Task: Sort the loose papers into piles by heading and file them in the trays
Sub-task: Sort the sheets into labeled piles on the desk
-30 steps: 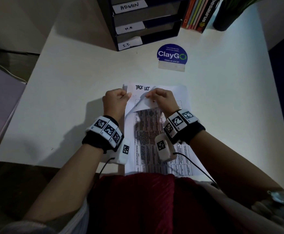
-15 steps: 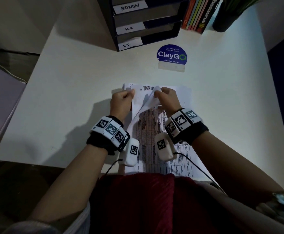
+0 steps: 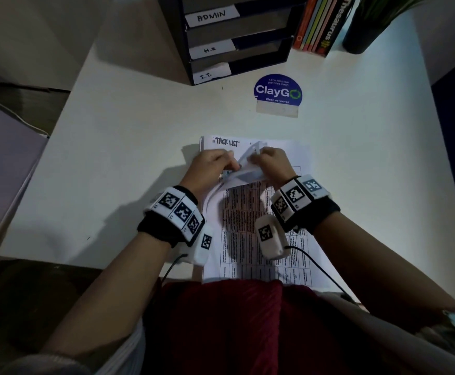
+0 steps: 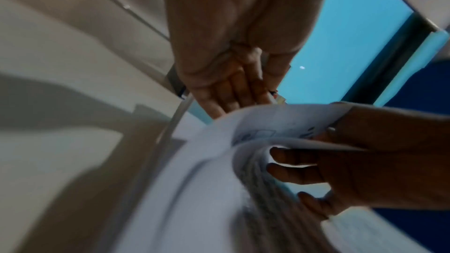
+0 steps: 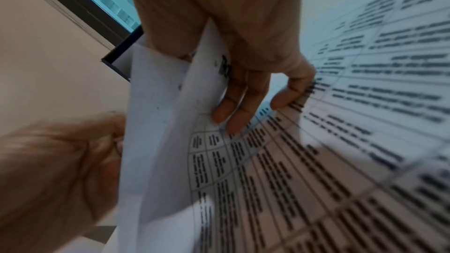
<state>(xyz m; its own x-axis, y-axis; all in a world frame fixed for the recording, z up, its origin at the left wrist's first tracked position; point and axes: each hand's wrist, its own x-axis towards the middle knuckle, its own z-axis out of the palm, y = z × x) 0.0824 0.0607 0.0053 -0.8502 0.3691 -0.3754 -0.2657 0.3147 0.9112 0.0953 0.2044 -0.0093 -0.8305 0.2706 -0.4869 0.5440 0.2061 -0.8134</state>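
A stack of printed table sheets (image 3: 250,226) lies on the white desk in front of me. The sheet lying exposed at its far end is headed "TASK LIST" (image 3: 227,142). My left hand (image 3: 230,165) and right hand (image 3: 256,158) are close together over the stack's far end, both pinching the lifted, curled top sheets (image 3: 243,171). In the right wrist view my right fingers (image 5: 238,107) hold a raised sheet (image 5: 165,122), with the blurred left hand (image 5: 60,161) on its other side. In the left wrist view the left fingers (image 4: 231,91) reach behind the curled sheets (image 4: 268,122).
A black tray unit (image 3: 283,50) stands at the back of the desk, with labels ADMIN (image 3: 211,16), H.R (image 3: 210,50) and I.T. (image 3: 206,76). Right of it are upright books (image 3: 321,23) and a dark plant pot (image 3: 364,33). A blue ClayGo sign (image 3: 277,92) stands between the trays and the stack.
Both hands have come closer together, and the left has moved right onto the stack. The top sheets are lifted and curled higher, and the "TASK LIST" heading has shifted left and shows in full.
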